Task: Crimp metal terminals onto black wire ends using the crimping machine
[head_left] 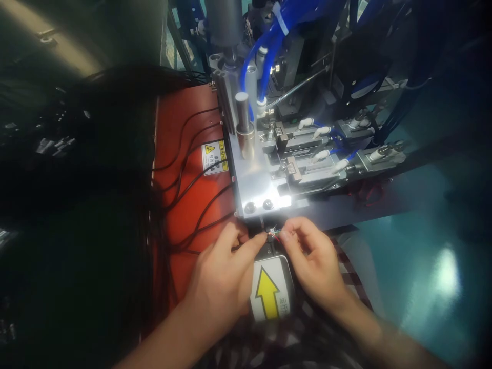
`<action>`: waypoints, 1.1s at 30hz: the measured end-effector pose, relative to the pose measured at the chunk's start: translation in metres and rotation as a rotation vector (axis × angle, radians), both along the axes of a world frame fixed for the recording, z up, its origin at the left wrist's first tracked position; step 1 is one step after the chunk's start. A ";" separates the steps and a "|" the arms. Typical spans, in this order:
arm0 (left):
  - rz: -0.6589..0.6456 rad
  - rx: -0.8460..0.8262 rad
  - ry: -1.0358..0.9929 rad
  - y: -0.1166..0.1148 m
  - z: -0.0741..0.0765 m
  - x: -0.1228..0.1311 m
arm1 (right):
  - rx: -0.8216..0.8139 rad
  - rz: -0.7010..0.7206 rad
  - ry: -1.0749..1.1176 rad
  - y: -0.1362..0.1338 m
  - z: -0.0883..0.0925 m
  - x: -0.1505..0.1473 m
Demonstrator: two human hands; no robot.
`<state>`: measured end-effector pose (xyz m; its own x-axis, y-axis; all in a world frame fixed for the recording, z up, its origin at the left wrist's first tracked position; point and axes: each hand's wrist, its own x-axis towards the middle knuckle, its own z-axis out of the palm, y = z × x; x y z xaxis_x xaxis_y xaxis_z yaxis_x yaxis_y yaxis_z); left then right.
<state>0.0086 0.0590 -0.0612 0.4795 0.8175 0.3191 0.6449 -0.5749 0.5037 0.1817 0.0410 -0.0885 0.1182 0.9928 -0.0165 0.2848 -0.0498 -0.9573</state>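
Small coloured wires [274,233], red, green and white, lie between my two hands just below the bright metal plate [255,189] of a machine. My right hand [313,253] pinches the right end of these wires with thumb and forefinger. From the other side, my left hand [228,261] reaches in with thumb and forefinger closed near the left end of the wires; what its fingertips hold is too small to make out. Below the wires is a white label with a yellow arrow [267,294], between the two hands.
An orange-red panel [188,200] with black cables and a warning label [215,158] is at the left. Metal cylinders with white fittings [323,132] and blue tubes [271,48] fill the upper right. A greenish floor [434,256] shows at right.
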 end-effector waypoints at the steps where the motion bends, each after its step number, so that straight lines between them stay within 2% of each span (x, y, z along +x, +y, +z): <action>1: 0.001 0.000 0.000 0.000 0.000 0.000 | 0.003 0.004 0.000 0.000 0.000 0.000; 12: 0.003 -0.004 0.021 0.000 0.001 0.000 | -0.049 -0.004 -0.065 0.001 -0.001 -0.001; 14: 0.010 -0.002 0.019 0.000 0.001 0.000 | -0.100 -0.017 0.005 0.003 0.001 -0.001; 19: 0.015 -0.019 0.021 0.000 -0.001 -0.001 | -0.362 0.003 0.327 0.007 0.007 0.003; 28: 0.013 -0.013 0.032 0.001 0.000 0.000 | -0.268 -0.003 0.265 0.010 0.011 -0.006; 30: 0.003 -0.006 0.050 0.001 0.000 -0.001 | -0.231 0.002 0.196 0.009 0.012 -0.007; 33: -0.011 0.004 0.096 0.001 0.002 -0.001 | -0.108 -0.008 -0.026 0.008 0.013 -0.007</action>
<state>0.0071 0.0597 -0.0588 0.5171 0.8106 0.2747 0.6835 -0.5843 0.4375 0.1752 0.0487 -0.0755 0.1276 0.9845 -0.1203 0.3083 -0.1546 -0.9386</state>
